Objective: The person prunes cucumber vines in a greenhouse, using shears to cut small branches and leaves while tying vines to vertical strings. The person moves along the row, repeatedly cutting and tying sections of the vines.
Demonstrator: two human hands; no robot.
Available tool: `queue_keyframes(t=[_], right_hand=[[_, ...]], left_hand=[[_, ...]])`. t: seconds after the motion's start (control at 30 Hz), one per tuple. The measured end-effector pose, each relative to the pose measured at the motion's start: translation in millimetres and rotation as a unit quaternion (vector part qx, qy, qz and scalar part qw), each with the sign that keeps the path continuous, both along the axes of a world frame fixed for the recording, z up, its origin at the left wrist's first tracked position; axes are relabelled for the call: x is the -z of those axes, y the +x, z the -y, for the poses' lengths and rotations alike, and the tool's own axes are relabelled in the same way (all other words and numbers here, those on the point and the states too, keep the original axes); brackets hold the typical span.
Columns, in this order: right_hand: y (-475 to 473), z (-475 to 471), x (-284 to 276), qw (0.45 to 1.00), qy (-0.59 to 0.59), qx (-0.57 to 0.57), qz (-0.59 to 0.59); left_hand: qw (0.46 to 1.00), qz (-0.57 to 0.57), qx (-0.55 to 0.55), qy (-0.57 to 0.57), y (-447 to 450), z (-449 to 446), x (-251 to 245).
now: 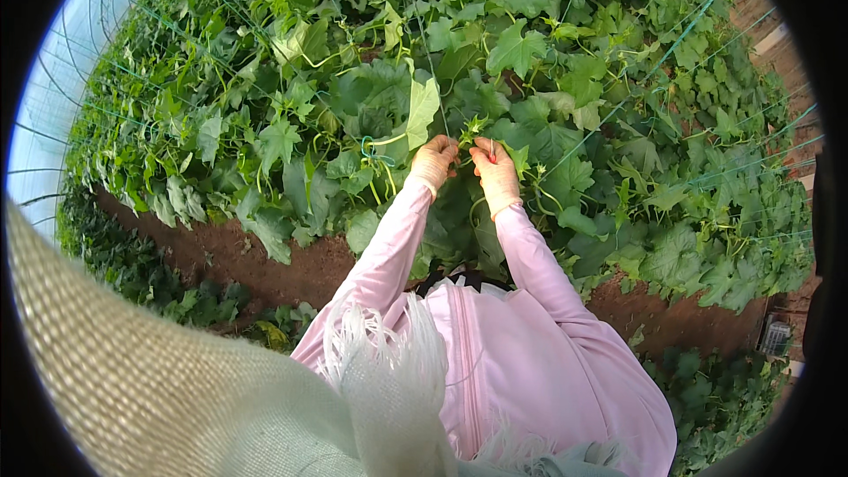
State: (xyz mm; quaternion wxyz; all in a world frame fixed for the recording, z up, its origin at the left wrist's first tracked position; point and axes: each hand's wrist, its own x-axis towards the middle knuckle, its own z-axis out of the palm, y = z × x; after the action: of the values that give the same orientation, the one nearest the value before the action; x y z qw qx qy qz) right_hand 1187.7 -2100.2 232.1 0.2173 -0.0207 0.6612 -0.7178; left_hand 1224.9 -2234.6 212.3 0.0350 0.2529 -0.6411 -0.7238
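My left hand (434, 162) is ahead of my chest, its fingers pinched around the lower end of a thin hanging string (427, 59). Close beside it, my right hand (498, 175) has curled fingers, with a small red object (492, 158) with a thin shiny part showing among them. Too little of this object shows to name it. Between and just above both hands rises the light green shoot tip (473, 128) of a climbing vine. A pale, folded leaf (422, 111) stands just above my left hand. What lies under my fingertips is hidden.
Dense lobed-leaf vines (278, 146) spread around my hands. Green support strings (692, 23) cross them at a slant. Bare soil (285, 271) runs along this side of the row. A fringed pale scarf (397, 377) hangs before my chest. Plastic greenhouse film (56, 106) curves at left.
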Motion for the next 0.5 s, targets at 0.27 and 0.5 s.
queue_keyframes(t=[0.27, 0.5], right_hand=[[-11, 18, 32, 0.995, -0.04, -0.002, -0.092], [-10, 20, 30, 0.992, 0.009, -0.024, -0.121]], left_hand=[[0.999, 0.033, -0.01, 0.024, 10, 1, -7], [0.999, 0.042, -0.027, 0.008, 16, -7, -13]])
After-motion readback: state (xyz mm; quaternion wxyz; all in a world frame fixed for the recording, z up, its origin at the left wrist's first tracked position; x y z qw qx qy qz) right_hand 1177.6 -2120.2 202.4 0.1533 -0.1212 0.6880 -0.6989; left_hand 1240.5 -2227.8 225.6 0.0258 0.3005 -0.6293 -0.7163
